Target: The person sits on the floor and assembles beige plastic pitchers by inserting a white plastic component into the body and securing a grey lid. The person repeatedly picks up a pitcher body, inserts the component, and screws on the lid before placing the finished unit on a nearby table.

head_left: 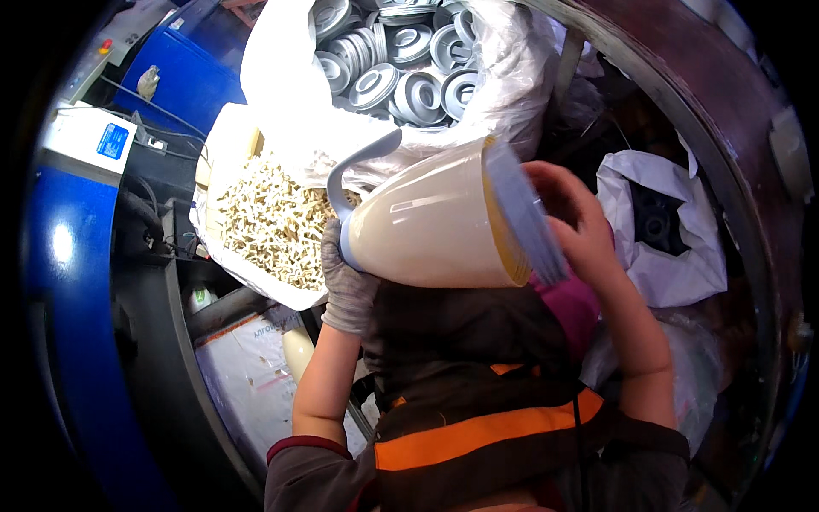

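A cream jug [426, 218] with a blue-grey collar and curved handle [354, 166] lies sideways in front of my chest. My left hand [345, 286], in a grey knit glove, grips its narrow collar end from below. At the wide end sits a blue-grey round base [527, 213], smeared by motion. My bare right hand [576, 209] curls its fingers at the base's outer side; part of its grip is hidden behind the base. A yellowish edge shows between the jug's body and the base.
Ahead, a white bag holds several grey round bases [418, 96]. To the left, another bag holds many small cream pieces [269, 226]. On the right, a white bag [665, 175] contains dark round parts. Blue machine panels [68, 341] stand at left; a curved metal frame [725, 128] arches at right.
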`<state>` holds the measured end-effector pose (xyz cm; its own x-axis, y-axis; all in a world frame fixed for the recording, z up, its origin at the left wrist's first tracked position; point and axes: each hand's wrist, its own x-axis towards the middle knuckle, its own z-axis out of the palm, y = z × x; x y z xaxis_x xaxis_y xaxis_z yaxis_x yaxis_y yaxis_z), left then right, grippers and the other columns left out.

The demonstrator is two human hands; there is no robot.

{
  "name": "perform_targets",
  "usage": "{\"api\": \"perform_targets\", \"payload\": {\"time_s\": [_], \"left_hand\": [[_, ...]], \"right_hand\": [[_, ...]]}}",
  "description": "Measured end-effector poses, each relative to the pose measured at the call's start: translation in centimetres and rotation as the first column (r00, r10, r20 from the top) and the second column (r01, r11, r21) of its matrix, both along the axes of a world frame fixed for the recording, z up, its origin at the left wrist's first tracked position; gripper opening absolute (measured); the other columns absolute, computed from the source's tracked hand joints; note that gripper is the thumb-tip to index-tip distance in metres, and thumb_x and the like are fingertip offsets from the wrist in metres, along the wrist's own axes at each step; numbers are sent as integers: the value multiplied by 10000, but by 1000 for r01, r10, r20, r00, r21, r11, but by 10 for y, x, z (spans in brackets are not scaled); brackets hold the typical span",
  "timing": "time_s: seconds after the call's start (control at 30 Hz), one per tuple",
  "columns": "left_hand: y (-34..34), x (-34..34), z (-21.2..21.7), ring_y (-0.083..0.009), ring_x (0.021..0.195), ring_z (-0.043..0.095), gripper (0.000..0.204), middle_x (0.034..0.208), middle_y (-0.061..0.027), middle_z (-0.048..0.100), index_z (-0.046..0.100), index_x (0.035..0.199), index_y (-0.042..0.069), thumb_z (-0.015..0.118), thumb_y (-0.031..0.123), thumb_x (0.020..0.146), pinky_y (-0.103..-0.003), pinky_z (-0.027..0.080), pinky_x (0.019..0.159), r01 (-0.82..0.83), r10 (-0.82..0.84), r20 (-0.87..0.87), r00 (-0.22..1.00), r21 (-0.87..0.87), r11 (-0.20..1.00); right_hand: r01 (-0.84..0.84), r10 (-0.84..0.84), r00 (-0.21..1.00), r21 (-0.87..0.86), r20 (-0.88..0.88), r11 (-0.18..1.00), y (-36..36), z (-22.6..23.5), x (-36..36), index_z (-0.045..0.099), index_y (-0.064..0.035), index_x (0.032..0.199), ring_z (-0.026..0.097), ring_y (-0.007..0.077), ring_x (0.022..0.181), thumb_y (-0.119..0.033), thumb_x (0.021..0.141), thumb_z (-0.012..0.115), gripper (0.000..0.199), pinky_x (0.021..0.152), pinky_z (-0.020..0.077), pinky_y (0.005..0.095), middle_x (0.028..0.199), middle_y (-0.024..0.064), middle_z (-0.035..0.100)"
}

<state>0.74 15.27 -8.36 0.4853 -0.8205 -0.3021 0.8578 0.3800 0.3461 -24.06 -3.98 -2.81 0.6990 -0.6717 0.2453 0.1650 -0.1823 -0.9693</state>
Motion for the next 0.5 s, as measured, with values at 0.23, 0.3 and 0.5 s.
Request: {"api": "perform_targets", "payload": {"time_s": [0.23,0.3,0.5], "left_hand": [[9,-2,-5,-259,1129,530,464,1208,-123,585,534,1221,43,524,371,893,-404,394,1012,-12,12,1,1000,6,1000],[9,-2,-8,-252,1116,539,448,1200,-123,589,541,1211,42,520,365,901,-391,403,1005,-13,13,-31,999,8,1000],[9,-11,7,-237,1098,547,414,1173,-127,602,533,1208,42,508,342,924,-364,434,972,138,-139,29,990,32,990]], "right_hand": [[205,-202,978,-347,43,915,18,11,2,563,-57,1198,554,213,960,-226,645,712,596,841,437,301,1089,117,553],[185,-205,979,-462,9,867,20,13,-1,589,-53,1160,565,249,953,-237,615,726,592,820,451,316,1072,134,552],[137,-18,982,-649,187,749,17,0,-3,608,-45,1125,566,278,934,-286,593,740,598,784,467,349,1067,152,552]]}}
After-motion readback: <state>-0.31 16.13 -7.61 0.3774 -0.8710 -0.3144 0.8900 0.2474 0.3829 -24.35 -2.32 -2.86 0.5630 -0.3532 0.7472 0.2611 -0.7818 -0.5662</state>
